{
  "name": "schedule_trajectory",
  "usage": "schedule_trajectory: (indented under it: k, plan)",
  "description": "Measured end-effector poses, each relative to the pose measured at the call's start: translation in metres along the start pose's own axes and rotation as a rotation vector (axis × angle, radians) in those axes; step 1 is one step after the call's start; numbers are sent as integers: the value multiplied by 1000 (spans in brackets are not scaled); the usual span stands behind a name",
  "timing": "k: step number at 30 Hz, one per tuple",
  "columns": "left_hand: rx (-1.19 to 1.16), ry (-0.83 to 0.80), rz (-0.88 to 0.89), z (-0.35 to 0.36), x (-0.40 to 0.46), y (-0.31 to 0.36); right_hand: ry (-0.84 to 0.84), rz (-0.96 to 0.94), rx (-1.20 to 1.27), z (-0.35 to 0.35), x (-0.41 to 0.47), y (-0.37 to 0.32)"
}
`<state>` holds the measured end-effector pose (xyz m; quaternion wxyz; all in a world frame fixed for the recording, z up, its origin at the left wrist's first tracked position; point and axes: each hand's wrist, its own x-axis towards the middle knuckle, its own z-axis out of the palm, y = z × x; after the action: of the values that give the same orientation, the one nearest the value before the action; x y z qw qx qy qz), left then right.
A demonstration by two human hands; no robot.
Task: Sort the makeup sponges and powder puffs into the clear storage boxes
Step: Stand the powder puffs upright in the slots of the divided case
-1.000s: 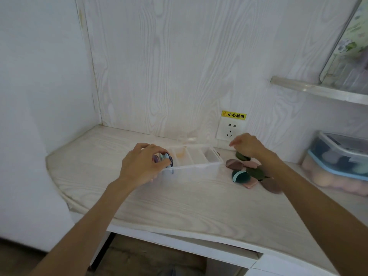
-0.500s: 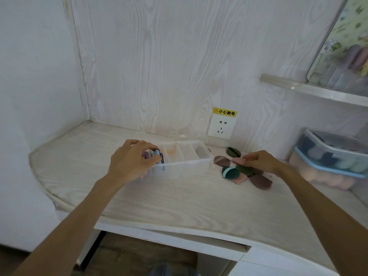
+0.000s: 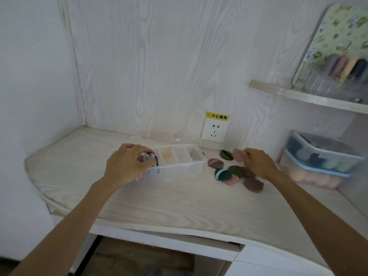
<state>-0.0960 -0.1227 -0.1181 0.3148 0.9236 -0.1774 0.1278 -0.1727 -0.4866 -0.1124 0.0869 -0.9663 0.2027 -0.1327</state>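
Counter (image 3: 179,206): pale wood-grain top with a curved front edge, set into a corner between a white side wall and a wood-grain back panel.

Shelf (image 3: 310,98) on the right of the back panel, carrying a clear container (image 3: 338,62) of coloured pieces; contents blurred.

Lidded storage boxes (image 3: 322,158) stacked at the counter's far right, against the wall. Upper one clear, with dark and pale rounded shapes inside; the one below has a blue rim and holds peach-coloured pieces.

Clear divided box (image 3: 179,156) lies lengthwise near the back panel, left of centre. Its right-hand compartments look bare, one with an orange tint on the floor.

Wall socket (image 3: 214,130) above the box, with a yellow warning label (image 3: 217,116) over it.

Left hand (image 3: 127,164) sits over the left end of the divided box. Grip: fingers curled, pinching a small bundle of puffs (image 3: 148,157) (purple, teal, dark blue edges visible) standing on edge in the leftmost compartment.

Right hand (image 3: 258,164) is above the loose pile. Grip: thumb and fingertips pinching a dusty-pink puff (image 3: 239,155), lifted off the counter.

Loose pile on the counter, just right of the box: brown puff (image 3: 215,163), dark green puff (image 3: 226,154) nearer the wall, teal puff (image 3: 223,174), second green puff (image 3: 237,170), pink puff (image 3: 231,179), mauve puff (image 3: 253,184). Several overlap.
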Motion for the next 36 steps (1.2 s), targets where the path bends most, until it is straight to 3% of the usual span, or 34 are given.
schedule_trajectory:
  k: [4, 10, 12, 17, 25, 27, 32, 36]
  plan:
    - [11, -3, -3, 1, 1, -1, 123, 88, 293, -20, 4, -13]
    - [27, -8, 8, 1, 1, -2, -34, -82, 883, -51, -14, -109]
    - [14, -9, 15, 1, 2, -3, -90, -172, 834, -50, -31, -152]
    - [48, -19, 25, 3, 4, -5, 21, -307, 216, -22, -53, -213]
    - [67, -2, 32, 8, 7, -10, -117, -464, -68, -6, -54, -220]
    - [78, -17, 60, 7, 7, -9, -173, -446, -41, -4, -49, -220]
    - [78, -71, 95, 2, 6, -9, -210, -348, 464, 5, -34, -205]
    - [-153, -50, 125, -9, 8, -8, -172, -462, 350, 12, -44, -198]
